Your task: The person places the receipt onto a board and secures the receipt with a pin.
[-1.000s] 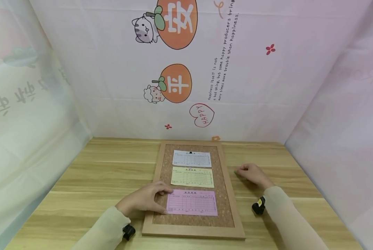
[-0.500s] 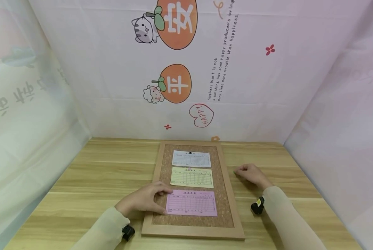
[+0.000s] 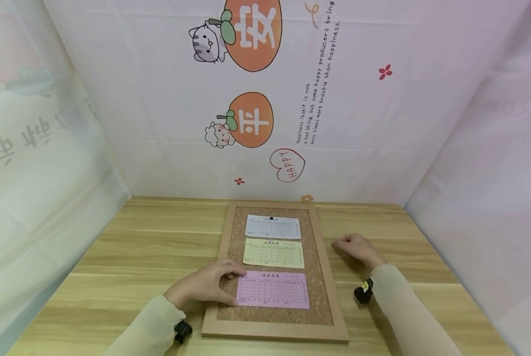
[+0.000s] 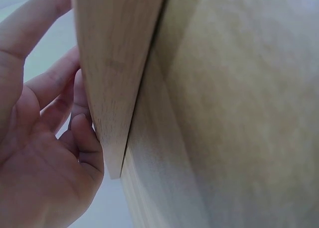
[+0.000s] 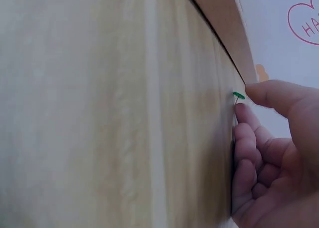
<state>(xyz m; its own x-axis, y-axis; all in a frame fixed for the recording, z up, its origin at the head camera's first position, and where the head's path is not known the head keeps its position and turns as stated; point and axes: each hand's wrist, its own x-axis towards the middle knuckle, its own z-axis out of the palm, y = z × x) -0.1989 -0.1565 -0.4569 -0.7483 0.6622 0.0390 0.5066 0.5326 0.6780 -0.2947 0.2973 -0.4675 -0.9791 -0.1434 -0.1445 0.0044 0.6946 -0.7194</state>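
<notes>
A wood-framed cork board (image 3: pixel 319 277) lies flat on the table and carries a white slip (image 3: pixel 272 227), a yellow slip (image 3: pixel 273 253) and a pink slip (image 3: pixel 272 289) in a column. My left hand (image 3: pixel 207 286) rests on the board's left frame (image 4: pixel 114 88), its fingertips touching the pink slip's left edge. My right hand (image 3: pixel 356 247) sits on the table just right of the board with its fingers curled. In the right wrist view its thumb and forefinger pinch a small green pushpin (image 5: pixel 239 95) against the tabletop.
A dark pin (image 3: pixel 271 218) holds the white slip's top edge. The wooden table (image 3: pixel 149 247) is walled by printed fabric at the back (image 3: pixel 256 118) and on both sides. Black wrist cameras (image 3: pixel 182 331) sit on both sleeves.
My right hand has edged slightly left, and the green speck seen at its fingertips earlier is now covered in the head view. The left hand stays put.
</notes>
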